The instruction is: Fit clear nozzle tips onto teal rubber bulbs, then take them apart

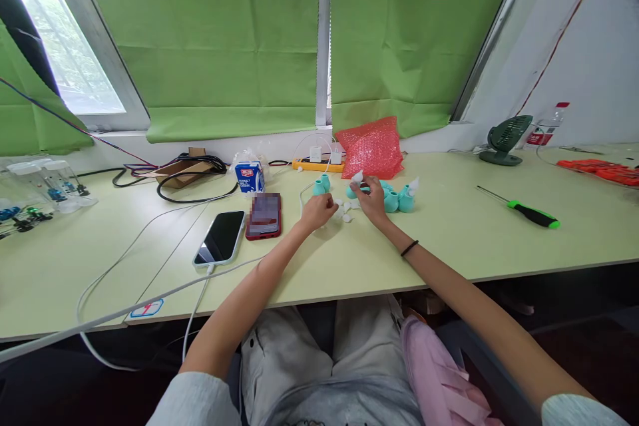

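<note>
My right hand is closed with thumb and fingers around a white pointed nozzle tip. A rounded teal piece shows just below that thumb; whether it joins the tip is unclear. My left hand has its fingers drawn together beside several small white caps on the table; anything between them is too small to make out. Two teal bottles stand just behind the left hand. To the right of my right hand sit more teal bottles, one with a white pointed tip.
Two phones lie left of my hands, with a white cable running across. Behind are a blue-and-white carton, a power strip and red bubble wrap. Rightward are a screwdriver and a green fan.
</note>
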The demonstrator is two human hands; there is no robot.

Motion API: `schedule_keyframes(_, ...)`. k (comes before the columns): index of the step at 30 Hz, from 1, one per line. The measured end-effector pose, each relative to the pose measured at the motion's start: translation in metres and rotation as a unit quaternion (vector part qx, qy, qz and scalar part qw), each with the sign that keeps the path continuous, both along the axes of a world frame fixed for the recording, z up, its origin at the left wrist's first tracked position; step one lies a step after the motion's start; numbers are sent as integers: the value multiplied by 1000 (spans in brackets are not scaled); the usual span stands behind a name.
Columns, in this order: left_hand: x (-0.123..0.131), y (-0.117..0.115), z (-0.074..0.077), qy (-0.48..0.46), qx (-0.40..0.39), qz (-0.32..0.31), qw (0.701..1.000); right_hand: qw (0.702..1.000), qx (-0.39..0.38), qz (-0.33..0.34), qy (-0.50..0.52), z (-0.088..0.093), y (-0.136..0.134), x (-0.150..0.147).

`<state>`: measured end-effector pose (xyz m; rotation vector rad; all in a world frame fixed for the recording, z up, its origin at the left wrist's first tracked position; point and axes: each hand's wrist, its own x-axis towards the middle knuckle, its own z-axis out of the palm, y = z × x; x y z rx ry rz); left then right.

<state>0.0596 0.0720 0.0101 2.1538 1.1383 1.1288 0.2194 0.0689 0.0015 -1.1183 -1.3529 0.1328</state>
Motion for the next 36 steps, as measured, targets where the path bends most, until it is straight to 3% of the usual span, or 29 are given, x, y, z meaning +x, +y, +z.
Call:
schedule_keyframes(4, 0, 0, -5, 133, 59, -39, 989, 999, 28, 20, -21, -5, 3, 1)
schedule_keyframes(10, -1, 0, -13, 218, 79, -95, 968, 998, -4, 16, -54, -16, 15, 8)
schedule_keyframes(16, -1, -1, -13, 306, 117, -88, 941, 994, 9, -23, -106, -23, 24, 10)
schedule_keyframes(20, -2, -3, -11, 327, 135, -83, 932, 992, 49, -45, -108, -22, 23, 9)
schedule_keyframes(27, -2, -4, -12, 345, 139, -70, 926, 976, 122, -130, -124, -3, 5, 5)
schedule_keyframes(36, -1, -4, -12, 353, 133, -65, 924, 954, 72, -211, -200, 6, -6, 11)
